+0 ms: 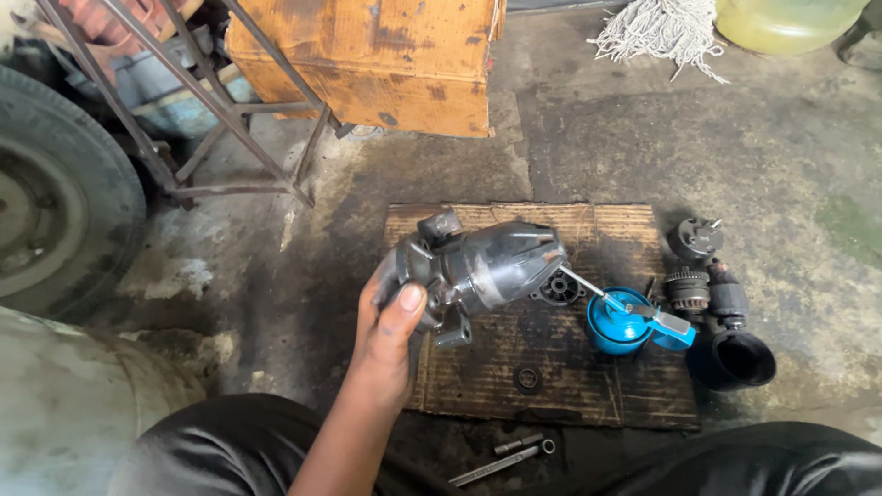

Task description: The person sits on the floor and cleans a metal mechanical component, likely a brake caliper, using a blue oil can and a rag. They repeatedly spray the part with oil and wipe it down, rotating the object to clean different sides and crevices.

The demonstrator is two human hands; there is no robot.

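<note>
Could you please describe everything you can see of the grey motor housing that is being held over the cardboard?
The motor housing is a dark grey, greasy metal casting: a ribbed, rounded barrel on its side, with a lugged, bracketed end by the palm. The left hand grips that end from below, thumb on top, holding it above the cardboard sheet. Its far end points right towards a black ribbed cap and a blue can; whether it touches the cap cannot be told. The right hand is out of view.

Left hand [390, 317] gripping a dark grey starter motor [478, 266] above a cardboard sheet [551, 367], blue screwdriver [643, 317] across a blue can [614, 332], black gear parts [707, 285] beside, tyre [55, 193] at left
</note>
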